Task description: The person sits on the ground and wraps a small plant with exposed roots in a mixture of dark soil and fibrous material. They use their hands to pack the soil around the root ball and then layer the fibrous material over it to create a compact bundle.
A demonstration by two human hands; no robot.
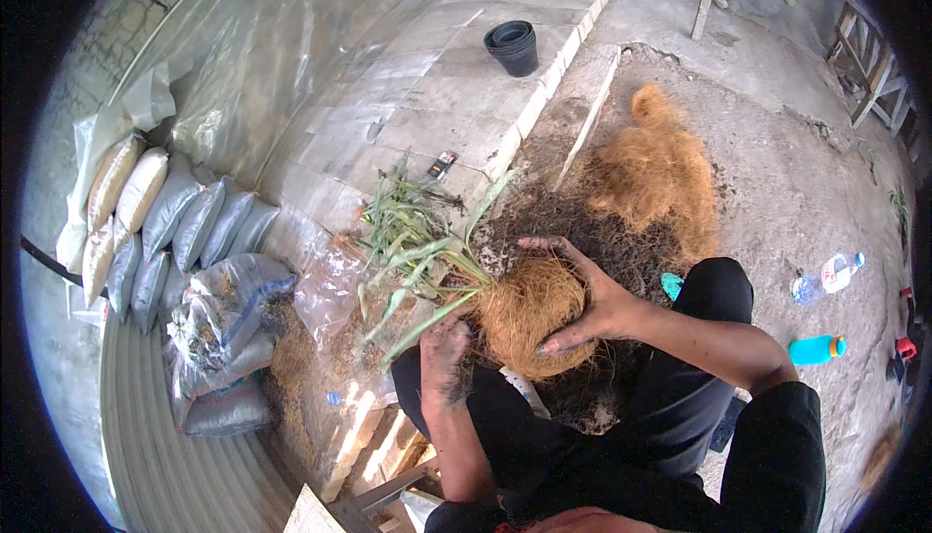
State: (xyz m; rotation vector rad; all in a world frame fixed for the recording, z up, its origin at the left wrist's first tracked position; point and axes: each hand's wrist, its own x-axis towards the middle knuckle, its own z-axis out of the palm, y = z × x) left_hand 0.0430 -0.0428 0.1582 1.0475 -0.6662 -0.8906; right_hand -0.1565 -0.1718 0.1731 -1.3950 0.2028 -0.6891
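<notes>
A round ball of brown coconut fibre [532, 324] is held above my lap, tilted so that its plant points left. Long green leaves [432, 263] come out of the ball's left side. My right hand [594, 298] is wrapped round the ball's right side, thumb and fingers spread across it and pressed into the fibre. Close against the lower left of the ball is my soil-stained left hand [447, 353]. Its fingers are curled beside the stems, and what they hold, if anything, is hidden.
Dark soil [607, 378] and a loose heap of coconut fibre [660, 164] lie ahead. Further off stand stacked black pots [512, 48]. Filled bags [175, 208] are piled at left; a clear bottle [828, 279] and turquoise bottle [816, 349] lie right. More cut-looking greenery [398, 205] lies beyond the plant.
</notes>
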